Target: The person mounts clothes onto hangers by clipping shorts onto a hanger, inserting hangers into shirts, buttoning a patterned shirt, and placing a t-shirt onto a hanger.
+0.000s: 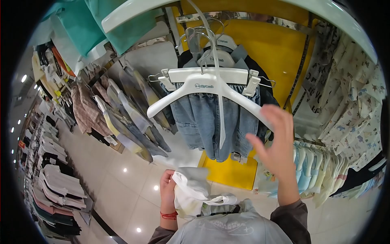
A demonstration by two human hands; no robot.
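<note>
My left hand (167,184), low in the middle of the view, is closed on a bunched white garment (191,186); its folds hide what kind it is. A red string bracelet is on that wrist. Up and to the right, my right hand (275,142) is raised with thumb and fingers apart, slightly blurred. Its fingertips are by the right end of a bare white clothes hanger (199,86); whether they touch it I cannot tell. Behind this hanger, blue denim bottoms (203,118) hang from a white clip hanger (178,76).
A metal rail (243,16) crosses the yellow back panel (260,49). Patterned clothes (349,105) hang at right, small garments on hangers (310,166) below them. Shirts (122,101) hang at left, with folded stacks (61,183) beyond. A white hanger edge (134,12) spans the top.
</note>
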